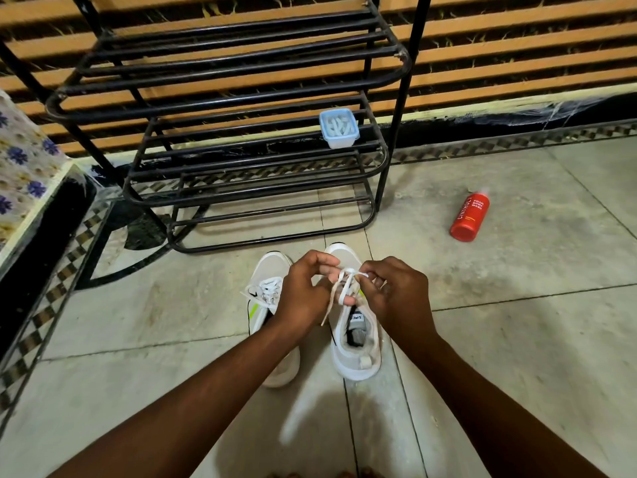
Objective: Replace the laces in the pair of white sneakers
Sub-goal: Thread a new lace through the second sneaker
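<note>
Both forearms reach in from the bottom edge, over the tiled floor (517,322). Left hand (303,291) and right hand (396,294) meet above the right sneaker (355,343), just in front of its tongue. Each grip is curled and pinching the white lace (344,288): loops bunched between the fingertips, one loose end hanging down toward the shoe opening. Right sneaker sits upright, toe pointing away. Left sneaker (265,298) is just beside it, parallel, lace threaded through its eyelets, heel partly hidden by the left forearm. Further out, a red body wash bottle (469,216) lies on its side, well apart to the right. Beyond the shoes, a black metal shoe rack (241,160); a small clear box with blue lid (339,127) sits on a middle shelf, white laces inside.
</note>
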